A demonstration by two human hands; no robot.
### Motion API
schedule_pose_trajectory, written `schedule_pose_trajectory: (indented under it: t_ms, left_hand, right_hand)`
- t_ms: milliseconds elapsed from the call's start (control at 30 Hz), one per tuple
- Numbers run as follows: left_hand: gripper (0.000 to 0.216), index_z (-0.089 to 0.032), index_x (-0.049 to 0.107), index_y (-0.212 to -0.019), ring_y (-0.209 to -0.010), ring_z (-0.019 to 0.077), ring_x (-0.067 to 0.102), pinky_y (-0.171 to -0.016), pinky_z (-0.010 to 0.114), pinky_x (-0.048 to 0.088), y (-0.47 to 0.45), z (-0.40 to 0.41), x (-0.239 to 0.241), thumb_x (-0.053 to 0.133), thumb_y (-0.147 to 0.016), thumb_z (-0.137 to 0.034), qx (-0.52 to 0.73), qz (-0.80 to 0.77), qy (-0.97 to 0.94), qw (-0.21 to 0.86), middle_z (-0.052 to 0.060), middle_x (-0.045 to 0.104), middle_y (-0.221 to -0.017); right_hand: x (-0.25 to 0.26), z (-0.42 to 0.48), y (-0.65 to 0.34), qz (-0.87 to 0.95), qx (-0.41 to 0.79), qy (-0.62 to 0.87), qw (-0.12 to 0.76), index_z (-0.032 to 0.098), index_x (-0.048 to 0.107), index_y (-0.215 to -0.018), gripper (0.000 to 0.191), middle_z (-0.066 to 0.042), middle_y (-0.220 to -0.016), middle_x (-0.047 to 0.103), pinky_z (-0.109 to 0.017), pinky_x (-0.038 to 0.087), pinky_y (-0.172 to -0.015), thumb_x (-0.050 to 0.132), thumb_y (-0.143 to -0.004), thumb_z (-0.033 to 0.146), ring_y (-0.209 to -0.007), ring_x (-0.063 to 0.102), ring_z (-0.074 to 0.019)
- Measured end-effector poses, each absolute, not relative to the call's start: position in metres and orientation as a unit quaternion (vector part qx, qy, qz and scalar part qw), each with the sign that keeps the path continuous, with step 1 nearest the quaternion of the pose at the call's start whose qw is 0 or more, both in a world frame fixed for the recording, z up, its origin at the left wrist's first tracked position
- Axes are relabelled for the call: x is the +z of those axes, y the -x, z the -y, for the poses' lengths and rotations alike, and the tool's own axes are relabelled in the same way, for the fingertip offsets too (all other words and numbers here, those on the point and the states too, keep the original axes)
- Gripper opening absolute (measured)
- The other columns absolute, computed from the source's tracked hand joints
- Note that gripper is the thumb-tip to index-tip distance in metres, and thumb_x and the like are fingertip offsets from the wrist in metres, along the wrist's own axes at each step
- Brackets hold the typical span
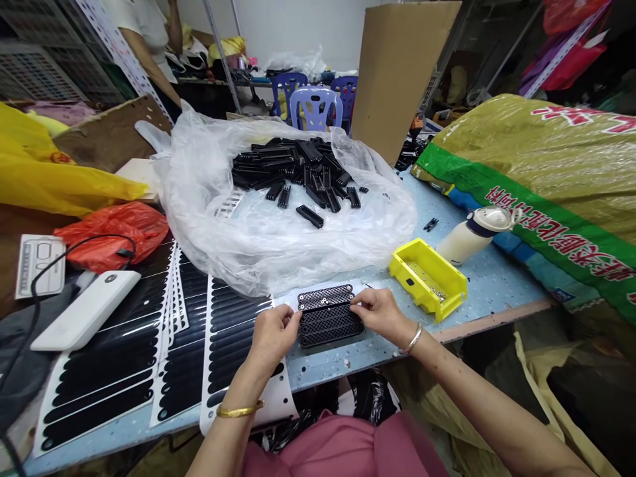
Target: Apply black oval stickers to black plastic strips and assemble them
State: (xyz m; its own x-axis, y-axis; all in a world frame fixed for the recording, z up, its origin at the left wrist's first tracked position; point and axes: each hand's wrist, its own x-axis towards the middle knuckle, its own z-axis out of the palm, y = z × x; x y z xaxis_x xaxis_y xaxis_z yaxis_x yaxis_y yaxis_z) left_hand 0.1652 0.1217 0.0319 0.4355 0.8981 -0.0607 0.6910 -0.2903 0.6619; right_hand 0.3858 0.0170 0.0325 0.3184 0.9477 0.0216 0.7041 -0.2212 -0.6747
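Several black mesh-patterned strips [330, 324] lie side by side at the front of the table, with a few small shiny bits on the upper ones. At their left end, my left hand [273, 336] is closed, thumb and fingertips pinched on the end of a strip. Opposite it, my right hand [383, 316] pinches the right end of a strip. A yellow bin [405, 262] with small metal pieces inside stands just right of my right hand. Behind the strips, a clear plastic bag [209, 232] lies spread with a heap of black plastic parts [293, 162] in it.
Sheets of black adhesive strips [106, 371] cover the table's left side, under a white power bank [89, 311] with a cable. A cream bottle [464, 240] stands behind the bin, beside a large printed sack [551, 172]. A cardboard piece [402, 73] rises behind; a person [149, 40] stands back left.
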Motion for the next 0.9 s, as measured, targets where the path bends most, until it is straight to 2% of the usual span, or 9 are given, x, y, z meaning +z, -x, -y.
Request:
schedule_pose_trajectory:
  t_ms: [100,233,333,433,533,667,733,800,900]
  left_hand:
    - [0.026,-0.019,0.059,-0.057,-0.05,0.0146,0.048,-0.054,0.026,0.031,-0.163,-0.124,0.032,0.051,-0.072,-0.04,0.167,-0.508,-0.78,0.323,-0.001,0.055,-0.049]
    - [0.029,-0.02,0.055,-0.052,-0.051,0.0145,0.047,-0.054,0.026,0.031,-0.161,-0.125,0.029,0.048,-0.074,-0.038,0.169,-0.508,-0.778,0.328,-0.001,0.051,-0.047]
    - [0.033,-0.02,0.052,-0.05,-0.051,0.0143,0.047,-0.053,0.026,0.031,-0.16,-0.123,0.028,0.045,-0.076,-0.038,0.17,-0.509,-0.775,0.334,-0.002,0.047,-0.045]
    - [0.03,-0.02,0.056,-0.054,-0.05,0.0143,0.048,-0.051,0.025,0.031,-0.16,-0.122,0.028,0.048,-0.076,-0.039,0.17,-0.508,-0.772,0.342,-0.002,0.049,-0.046]
    - [0.027,-0.019,0.06,-0.058,-0.05,0.0142,0.048,-0.05,0.025,0.031,-0.161,-0.121,0.027,0.051,-0.074,-0.039,0.173,-0.506,-0.77,0.347,-0.001,0.053,-0.048]
    - [0.028,-0.02,0.058,-0.054,-0.048,0.014,0.047,-0.052,0.026,0.032,-0.163,-0.12,0.025,0.052,-0.074,-0.038,0.176,-0.504,-0.772,0.345,-0.001,0.052,-0.046]
    - [0.03,-0.02,0.056,-0.051,-0.049,0.0141,0.047,-0.053,0.026,0.031,-0.165,-0.12,0.024,0.051,-0.075,-0.038,0.175,-0.5,-0.776,0.343,-0.001,0.052,-0.045]
    - [0.032,-0.02,0.054,-0.049,-0.049,0.0143,0.046,-0.054,0.026,0.03,-0.167,-0.12,0.023,0.05,-0.075,-0.038,0.172,-0.496,-0.78,0.342,-0.001,0.051,-0.045]
    - [0.033,-0.021,0.05,-0.046,-0.05,0.0144,0.045,-0.054,0.026,0.028,-0.169,-0.12,0.023,0.047,-0.074,-0.036,0.168,-0.493,-0.785,0.336,-0.001,0.048,-0.044]
  right_hand:
    - [0.04,-0.025,-0.371,0.642,0.172,0.707,0.244,0.02,0.078,-0.088,0.018,-0.007,-0.083,0.075,-0.026,0.046,-0.071,0.062,-0.081,0.017,-0.077,0.066,-0.0182]
    - [0.042,-0.037,-0.36,0.699,0.147,0.68,0.162,0.021,0.077,-0.093,0.021,-0.007,-0.088,0.076,-0.026,0.044,-0.069,0.058,-0.086,0.017,-0.078,0.067,-0.0184]
    - [0.041,-0.043,-0.358,0.718,0.146,0.666,0.139,0.021,0.077,-0.089,0.021,-0.007,-0.085,0.075,-0.026,0.042,-0.066,0.057,-0.086,0.015,-0.075,0.066,-0.0184]
    - [0.041,-0.045,-0.359,0.713,0.178,0.657,0.17,0.019,0.076,-0.08,0.018,-0.007,-0.082,0.074,-0.026,0.041,-0.066,0.06,-0.083,0.013,-0.073,0.064,-0.0182]
    - [0.042,-0.042,-0.369,0.677,0.205,0.673,0.216,0.018,0.075,-0.078,0.015,-0.006,-0.078,0.073,-0.025,0.043,-0.064,0.061,-0.081,0.014,-0.07,0.063,-0.0165]
    - [0.04,-0.026,-0.395,0.529,0.302,0.715,0.343,0.016,0.072,-0.067,0.016,0.001,-0.055,0.064,-0.022,0.039,-0.052,0.059,-0.077,0.017,-0.052,0.053,-0.0118]
    - [0.037,-0.016,-0.404,0.491,0.317,0.723,0.369,0.015,0.071,-0.063,0.018,0.002,-0.047,0.057,-0.022,0.035,-0.047,0.059,-0.076,0.019,-0.046,0.047,-0.0106]
    - [0.034,-0.009,-0.406,0.475,0.319,0.728,0.378,0.015,0.071,-0.062,0.018,0.002,-0.045,0.056,-0.022,0.034,-0.045,0.059,-0.075,0.022,-0.044,0.045,-0.0103]
    - [0.029,-0.006,-0.401,0.45,0.323,0.73,0.4,0.015,0.072,-0.062,0.016,0.0,-0.05,0.062,-0.023,0.037,-0.048,0.063,-0.071,0.024,-0.047,0.049,-0.0115]
